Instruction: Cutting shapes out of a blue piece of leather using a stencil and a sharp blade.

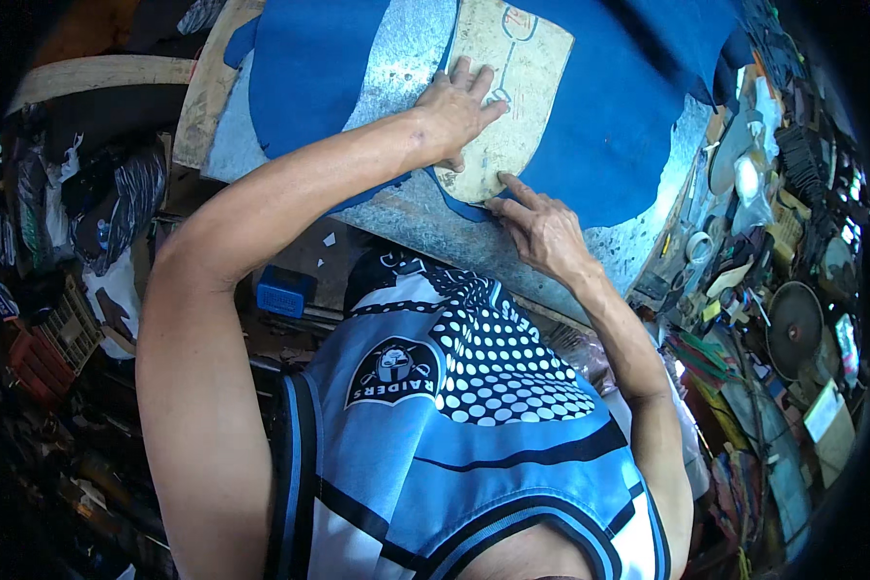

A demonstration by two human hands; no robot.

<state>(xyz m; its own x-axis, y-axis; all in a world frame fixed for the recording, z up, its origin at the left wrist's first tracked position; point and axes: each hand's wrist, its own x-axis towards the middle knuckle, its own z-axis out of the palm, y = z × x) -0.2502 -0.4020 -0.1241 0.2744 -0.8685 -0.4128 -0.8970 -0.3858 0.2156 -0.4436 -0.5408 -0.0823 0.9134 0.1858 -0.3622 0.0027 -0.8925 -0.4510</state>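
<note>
A pale, stiff pattern piece (536, 77) with a rounded lower end and a few markings lies on a large blue sheet, perhaps leather (604, 145). My left hand (459, 111) rests flat on the pattern's left side, fingers spread. At the rounded lower end is my right hand (543, 230), its index fingertip on the pattern and its other fingers curled in. Whatever those curled fingers hold, if anything, is hidden. A narrow blue margin shows along the pattern's lower left edge. Another blue piece (309, 77) lies to the left.
The work surface is a scuffed metal sheet (406, 68) over a wooden board (203, 106). Below its front edge sits a small blue box (285, 292). Cluttered tools, a tape roll (699, 247) and a round disc (795, 331) crowd the right. A red crate (53, 353) stands left.
</note>
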